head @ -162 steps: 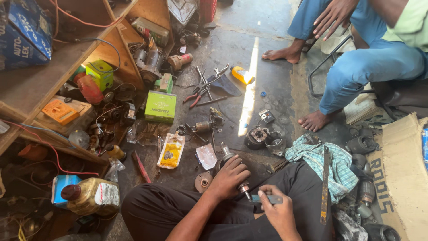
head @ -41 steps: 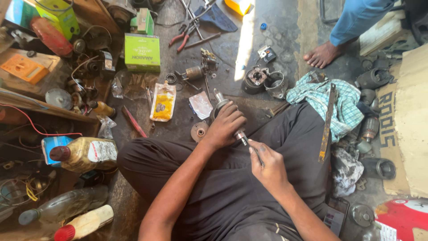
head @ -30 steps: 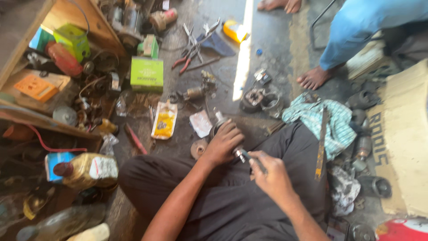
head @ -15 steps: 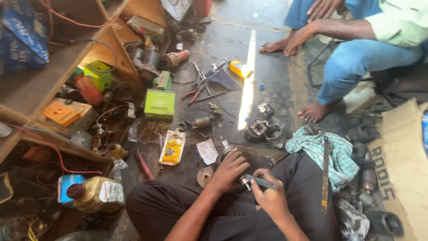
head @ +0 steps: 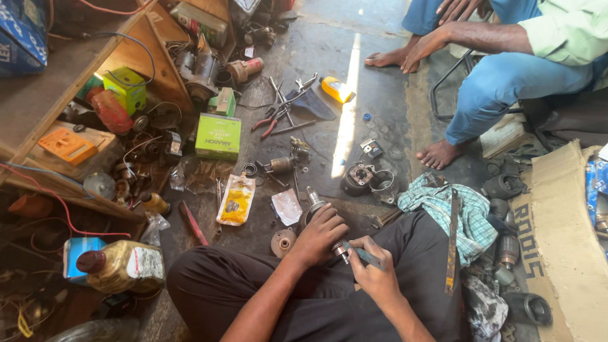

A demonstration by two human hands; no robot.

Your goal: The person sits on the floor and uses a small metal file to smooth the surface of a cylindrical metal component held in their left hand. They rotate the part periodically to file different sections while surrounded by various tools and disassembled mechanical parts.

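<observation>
Cluttered workshop floor, left hand [head: 318, 233] gripping motor part [head: 311, 209], right hand [head: 373, 273] pinching tool [head: 362, 253] beside it

A stained grey concrete floor [head: 380, 82] stretches ahead of the hands, crossed by a narrow bright strip of sunlight [head: 347, 120]. To their left stands a slanted wooden shelf unit [head: 82, 69] crowded with clutter. To their right lies a flattened brown cardboard sheet [head: 563, 253].

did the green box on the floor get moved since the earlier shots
No. The green box still lies beside the wooden shelf, above the yellow packet; only the camera shifted.
</observation>
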